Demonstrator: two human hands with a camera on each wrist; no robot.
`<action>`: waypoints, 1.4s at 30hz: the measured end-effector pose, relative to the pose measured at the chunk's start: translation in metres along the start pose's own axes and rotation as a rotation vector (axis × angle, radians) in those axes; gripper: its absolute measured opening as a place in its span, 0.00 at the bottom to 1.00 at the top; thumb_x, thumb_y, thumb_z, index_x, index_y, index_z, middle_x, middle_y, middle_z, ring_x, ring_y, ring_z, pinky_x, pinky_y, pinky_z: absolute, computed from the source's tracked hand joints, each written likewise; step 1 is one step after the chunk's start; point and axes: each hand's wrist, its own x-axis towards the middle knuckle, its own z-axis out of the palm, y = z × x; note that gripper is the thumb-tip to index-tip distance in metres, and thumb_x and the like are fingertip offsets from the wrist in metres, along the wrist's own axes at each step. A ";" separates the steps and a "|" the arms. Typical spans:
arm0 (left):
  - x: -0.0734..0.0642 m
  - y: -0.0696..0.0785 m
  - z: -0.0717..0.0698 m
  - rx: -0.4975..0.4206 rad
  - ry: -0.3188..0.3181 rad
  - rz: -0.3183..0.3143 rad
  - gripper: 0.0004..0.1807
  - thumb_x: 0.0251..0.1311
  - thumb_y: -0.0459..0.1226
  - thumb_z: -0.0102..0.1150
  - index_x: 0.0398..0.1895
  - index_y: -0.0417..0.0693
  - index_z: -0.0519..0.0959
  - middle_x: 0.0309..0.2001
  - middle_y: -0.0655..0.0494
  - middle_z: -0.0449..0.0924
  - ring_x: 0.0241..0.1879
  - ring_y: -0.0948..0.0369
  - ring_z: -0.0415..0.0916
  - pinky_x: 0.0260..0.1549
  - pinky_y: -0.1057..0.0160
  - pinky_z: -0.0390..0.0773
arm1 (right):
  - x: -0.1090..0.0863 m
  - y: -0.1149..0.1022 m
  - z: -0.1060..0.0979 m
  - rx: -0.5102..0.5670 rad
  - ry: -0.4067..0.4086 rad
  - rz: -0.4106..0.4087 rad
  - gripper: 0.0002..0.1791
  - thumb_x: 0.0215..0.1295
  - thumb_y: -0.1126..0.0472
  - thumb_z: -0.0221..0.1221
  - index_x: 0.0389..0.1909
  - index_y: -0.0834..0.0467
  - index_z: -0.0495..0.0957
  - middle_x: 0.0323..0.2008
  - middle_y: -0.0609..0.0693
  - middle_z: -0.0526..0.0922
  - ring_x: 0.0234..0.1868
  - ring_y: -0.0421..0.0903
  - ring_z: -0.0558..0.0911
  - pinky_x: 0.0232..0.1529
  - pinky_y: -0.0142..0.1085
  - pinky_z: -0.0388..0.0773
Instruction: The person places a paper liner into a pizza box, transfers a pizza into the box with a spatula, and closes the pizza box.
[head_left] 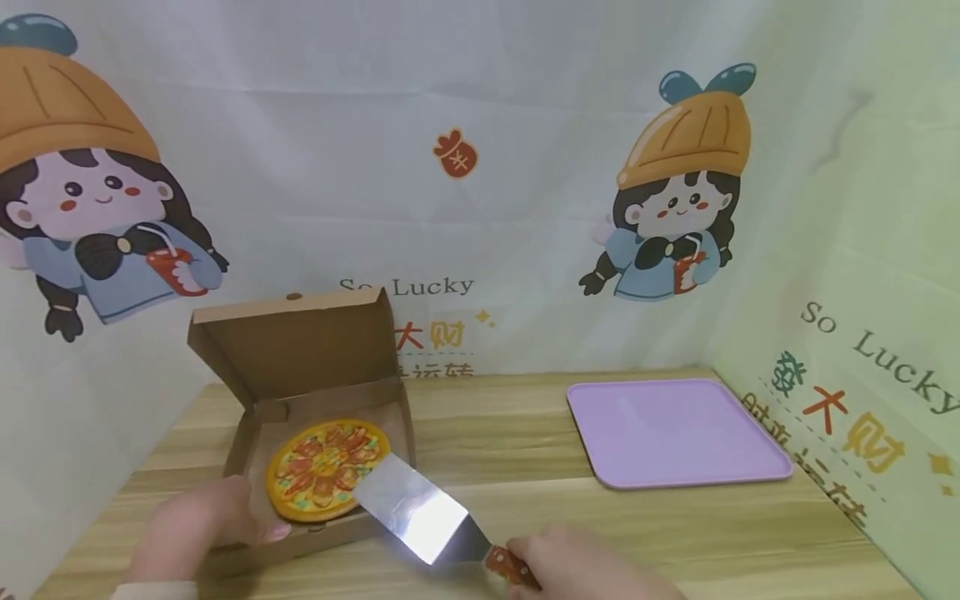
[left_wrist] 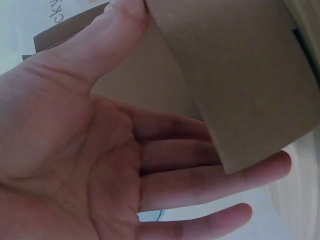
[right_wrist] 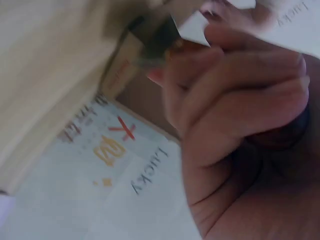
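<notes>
At the left stands an open cardboard pizza box point(head_left: 300, 546) with its lid point(head_left: 300, 350) raised. A round toy pizza point(head_left: 330, 467) lies inside it. My left hand point(head_left: 217, 512) touches the box's near-left corner, its thumb by the front edge. In the left wrist view, the fingers point(left_wrist: 190, 190) extend fairly straight, partly hidden behind the cardboard wall point(left_wrist: 240, 90). My right hand point(head_left: 588, 562) grips the brown handle of a pizza spatula point(head_left: 412, 508). The blade's front corner reaches over the box's near-right edge beside the pizza. Curled fingers point(right_wrist: 240, 95) wrap the handle in the right wrist view.
A lilac tray point(head_left: 678, 433) lies at the right of the wooden table point(head_left: 510, 433). Printed cloth point(head_left: 525, 225) hangs behind the table and along both sides. The box lid stands close to the back cloth.
</notes>
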 end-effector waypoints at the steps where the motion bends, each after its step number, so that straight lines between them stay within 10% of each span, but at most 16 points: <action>1: 0.000 0.000 0.000 0.004 -0.004 -0.009 0.53 0.58 0.63 0.74 0.60 0.18 0.73 0.58 0.17 0.77 0.58 0.23 0.77 0.56 0.25 0.78 | 0.000 0.000 -0.004 -0.008 -0.012 0.015 0.13 0.70 0.52 0.68 0.27 0.49 0.78 0.18 0.35 0.71 0.19 0.33 0.67 0.23 0.27 0.71; 15: 0.003 0.013 0.005 -0.052 -0.071 -0.067 0.55 0.55 0.63 0.77 0.61 0.18 0.72 0.61 0.18 0.76 0.61 0.25 0.76 0.61 0.27 0.76 | -0.008 0.002 -0.030 -0.004 -0.109 0.144 0.09 0.68 0.52 0.69 0.29 0.48 0.83 0.20 0.36 0.77 0.20 0.35 0.71 0.24 0.31 0.74; 42: 0.018 0.007 0.003 -0.113 -0.119 -0.141 0.58 0.52 0.65 0.77 0.63 0.19 0.72 0.63 0.17 0.73 0.62 0.29 0.75 0.66 0.28 0.73 | 0.016 0.004 -0.011 -0.148 -0.079 0.008 0.12 0.68 0.48 0.63 0.22 0.40 0.82 0.17 0.32 0.73 0.18 0.32 0.69 0.22 0.27 0.70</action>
